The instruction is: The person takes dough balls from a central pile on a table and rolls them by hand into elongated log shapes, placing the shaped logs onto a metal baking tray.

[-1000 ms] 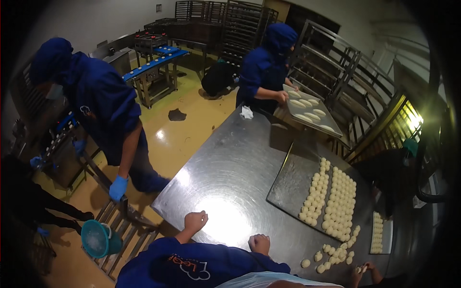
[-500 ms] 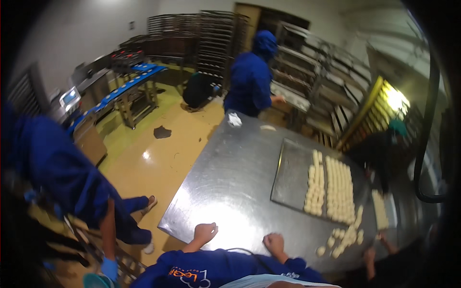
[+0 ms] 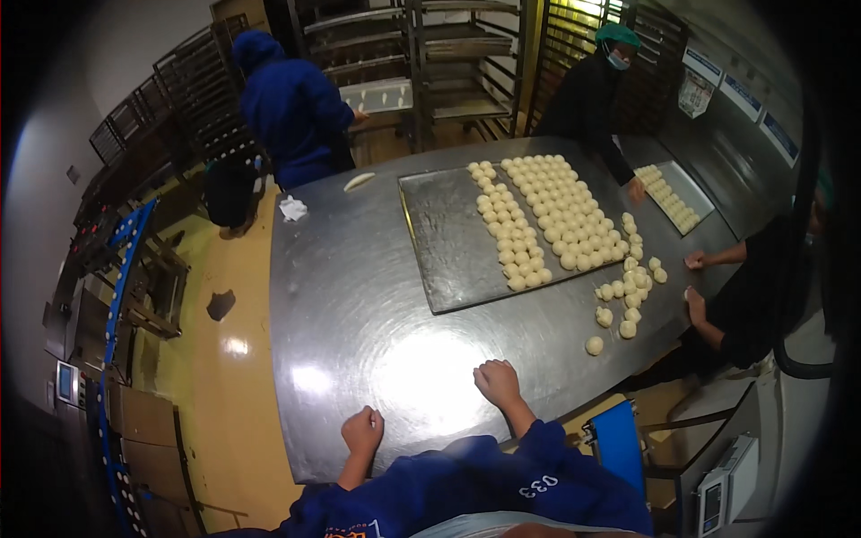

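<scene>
My left hand rests as a loose fist at the near left edge of the steel table. Curled as well, my right hand lies on the tabletop, a little farther in. Neither fist shows anything in it. Beyond them sits a large dark baking tray with two blocks of pale dough balls, its left part bare metal. Loose dough balls lie in a cluster off the tray's near right corner, apart from my right hand.
A co-worker in black reaches toward a small tray of dough. Another person's hands are at the right edge. A person in blue stands by racks at the back. A conveyor runs along the left; a blue belt is near right.
The view has swung to the right, bringing the tray and the people on the right further in. The person in blue at the left has gone out of view. Both my hands stay closed.
</scene>
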Demonstrator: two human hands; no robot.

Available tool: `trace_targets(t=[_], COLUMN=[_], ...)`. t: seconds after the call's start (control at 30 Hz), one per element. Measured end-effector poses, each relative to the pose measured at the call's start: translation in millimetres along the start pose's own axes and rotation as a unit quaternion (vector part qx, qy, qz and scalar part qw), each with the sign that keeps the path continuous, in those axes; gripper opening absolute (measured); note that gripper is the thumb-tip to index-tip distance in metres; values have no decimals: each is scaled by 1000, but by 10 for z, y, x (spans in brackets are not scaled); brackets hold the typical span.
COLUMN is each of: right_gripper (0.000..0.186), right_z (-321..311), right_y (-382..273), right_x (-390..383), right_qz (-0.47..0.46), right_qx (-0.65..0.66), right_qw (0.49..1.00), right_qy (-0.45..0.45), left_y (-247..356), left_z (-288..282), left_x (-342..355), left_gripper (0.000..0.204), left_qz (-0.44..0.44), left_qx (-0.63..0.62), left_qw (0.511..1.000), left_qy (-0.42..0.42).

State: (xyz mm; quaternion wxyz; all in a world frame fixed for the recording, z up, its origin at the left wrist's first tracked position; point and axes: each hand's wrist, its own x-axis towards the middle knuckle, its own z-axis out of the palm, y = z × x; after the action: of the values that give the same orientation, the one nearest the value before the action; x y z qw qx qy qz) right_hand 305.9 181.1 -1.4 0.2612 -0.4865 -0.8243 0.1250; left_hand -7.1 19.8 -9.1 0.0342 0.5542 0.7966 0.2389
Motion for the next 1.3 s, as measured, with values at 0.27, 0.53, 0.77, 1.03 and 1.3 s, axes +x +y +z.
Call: trace_targets(t=[0.27, 0.53, 0.77, 1.03, 1.3], right_gripper=[24, 11, 43, 61, 23], right_z=[-6, 78, -124, 294, 621], right_y=[62, 272, 1039, 1740, 2180], right_x=[44, 701, 2457, 4230, 4774], right_qz=[126, 212, 146, 66, 55], right_qx=[90, 263, 302, 1, -296], right_qw=[988, 933, 925, 991, 952], right_qy=[8, 121, 178, 115, -48], left_y=[264, 437, 431, 402, 414], left_z=[86, 201, 163, 137, 80], left_x=[366, 512, 524, 519, 580], left_gripper=[22, 25, 25, 22, 19], left_qz=[79, 80, 72, 66, 62], left_qx=[-37, -39, -33, -4, -35], left_qw=[996, 996, 996, 997, 995], left_qy=[-30, -34, -43, -47, -76])
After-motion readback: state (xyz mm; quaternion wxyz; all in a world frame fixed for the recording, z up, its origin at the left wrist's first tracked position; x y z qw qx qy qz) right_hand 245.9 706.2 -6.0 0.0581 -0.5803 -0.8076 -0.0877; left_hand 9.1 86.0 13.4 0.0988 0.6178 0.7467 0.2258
